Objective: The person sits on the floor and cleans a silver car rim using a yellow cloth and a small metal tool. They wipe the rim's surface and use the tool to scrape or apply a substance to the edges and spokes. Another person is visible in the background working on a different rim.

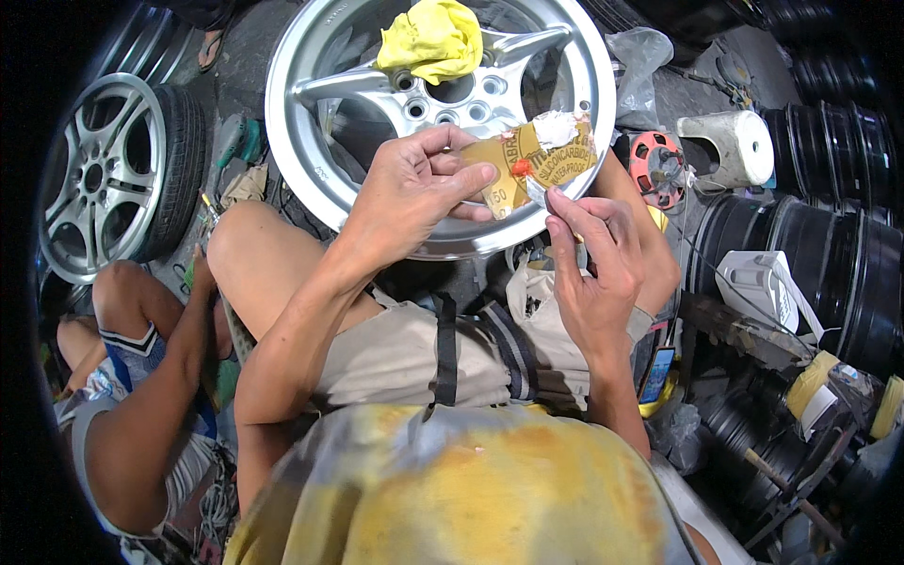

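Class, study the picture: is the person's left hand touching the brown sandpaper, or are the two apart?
Touching. The head view shows the left hand gripping the sandpaper, its thumb lying over the sheet's left part.

Below your hands, the silver rim [282, 113] carries a yellow cloth [431, 42], draped over its spokes beyond your left hand [414, 193]. Around the rim is the grey floor [252, 52]. On it, a green tool [230, 141] lies left of your left hand; beyond your right hand [603, 245] are a clear bag [643, 71] and a red reel [646, 149].
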`<action>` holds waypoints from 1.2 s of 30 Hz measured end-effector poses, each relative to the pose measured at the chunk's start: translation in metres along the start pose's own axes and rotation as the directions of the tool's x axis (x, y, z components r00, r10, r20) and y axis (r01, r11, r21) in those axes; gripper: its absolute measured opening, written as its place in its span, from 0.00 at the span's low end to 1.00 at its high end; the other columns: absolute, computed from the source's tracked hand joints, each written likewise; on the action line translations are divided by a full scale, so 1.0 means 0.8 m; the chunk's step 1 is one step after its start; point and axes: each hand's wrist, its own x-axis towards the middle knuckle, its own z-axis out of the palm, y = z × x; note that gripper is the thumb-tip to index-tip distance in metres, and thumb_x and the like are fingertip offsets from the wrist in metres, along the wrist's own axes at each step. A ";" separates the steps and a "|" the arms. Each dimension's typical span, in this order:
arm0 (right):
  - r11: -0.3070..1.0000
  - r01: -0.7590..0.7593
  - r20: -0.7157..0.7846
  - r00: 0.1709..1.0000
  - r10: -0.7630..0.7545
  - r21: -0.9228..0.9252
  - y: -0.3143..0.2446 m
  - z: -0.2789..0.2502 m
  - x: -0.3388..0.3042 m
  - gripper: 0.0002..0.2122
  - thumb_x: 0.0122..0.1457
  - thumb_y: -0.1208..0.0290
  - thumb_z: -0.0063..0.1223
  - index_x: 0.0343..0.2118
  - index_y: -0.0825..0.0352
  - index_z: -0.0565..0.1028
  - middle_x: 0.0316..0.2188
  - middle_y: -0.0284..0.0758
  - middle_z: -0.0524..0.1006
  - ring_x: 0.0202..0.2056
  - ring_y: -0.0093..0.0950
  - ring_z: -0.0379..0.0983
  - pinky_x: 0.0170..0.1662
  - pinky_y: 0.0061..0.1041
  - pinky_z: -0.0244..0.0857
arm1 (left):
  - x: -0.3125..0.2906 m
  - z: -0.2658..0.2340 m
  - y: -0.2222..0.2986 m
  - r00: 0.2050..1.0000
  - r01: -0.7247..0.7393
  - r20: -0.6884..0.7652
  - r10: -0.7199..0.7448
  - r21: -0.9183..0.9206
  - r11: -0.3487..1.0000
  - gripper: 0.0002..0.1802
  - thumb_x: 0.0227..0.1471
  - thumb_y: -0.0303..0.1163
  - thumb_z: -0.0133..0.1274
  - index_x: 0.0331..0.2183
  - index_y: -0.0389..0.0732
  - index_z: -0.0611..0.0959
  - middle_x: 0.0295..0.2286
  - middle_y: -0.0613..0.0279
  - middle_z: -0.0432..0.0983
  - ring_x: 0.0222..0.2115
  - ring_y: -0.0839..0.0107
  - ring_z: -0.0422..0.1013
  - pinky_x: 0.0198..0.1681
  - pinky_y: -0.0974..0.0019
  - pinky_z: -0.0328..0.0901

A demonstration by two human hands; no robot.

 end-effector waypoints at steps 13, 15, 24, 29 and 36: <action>0.958 -0.204 0.082 0.978 0.192 0.199 0.000 -0.007 -0.002 0.11 0.59 0.81 0.62 0.45 0.67 0.84 0.35 0.37 0.77 0.32 0.25 0.75 0.35 0.26 0.70 | 0.004 -0.003 -0.002 0.999 -0.021 -0.048 0.020 -0.013 1.000 0.16 0.59 0.23 0.60 0.47 0.28 0.77 0.39 0.52 0.82 0.35 0.76 0.80 0.36 0.75 0.79; 0.940 -0.258 0.116 0.965 0.237 0.225 -0.001 -0.010 -0.005 0.11 0.60 0.81 0.61 0.45 0.67 0.84 0.35 0.37 0.77 0.31 0.24 0.74 0.35 0.25 0.70 | 0.005 -0.004 -0.005 0.998 -0.043 -0.049 0.042 -0.020 0.999 0.15 0.58 0.23 0.61 0.46 0.29 0.77 0.39 0.52 0.82 0.34 0.76 0.80 0.36 0.76 0.78; 0.992 -0.074 0.094 0.994 0.064 0.106 -0.011 -0.005 -0.005 0.13 0.55 0.83 0.64 0.45 0.68 0.84 0.34 0.38 0.76 0.34 0.29 0.76 0.36 0.25 0.71 | 0.003 0.000 -0.003 0.992 -0.112 -0.050 0.114 0.037 0.993 0.15 0.58 0.21 0.60 0.46 0.29 0.77 0.39 0.54 0.81 0.35 0.76 0.80 0.36 0.76 0.78; 0.987 -0.117 0.122 0.987 0.103 0.111 -0.018 -0.005 -0.003 0.13 0.55 0.84 0.64 0.44 0.68 0.84 0.34 0.39 0.76 0.34 0.30 0.76 0.37 0.27 0.71 | 0.002 0.000 -0.006 0.990 -0.125 -0.055 0.129 0.057 0.990 0.15 0.58 0.21 0.60 0.46 0.28 0.77 0.38 0.56 0.80 0.35 0.76 0.80 0.37 0.75 0.78; 0.986 -0.122 0.126 0.986 0.108 0.112 -0.016 -0.004 -0.004 0.13 0.55 0.83 0.64 0.44 0.69 0.84 0.34 0.39 0.76 0.34 0.30 0.76 0.36 0.27 0.71 | 0.002 0.003 -0.004 0.991 -0.119 -0.057 0.123 0.060 0.991 0.16 0.58 0.22 0.61 0.47 0.29 0.78 0.39 0.55 0.80 0.36 0.75 0.80 0.38 0.74 0.79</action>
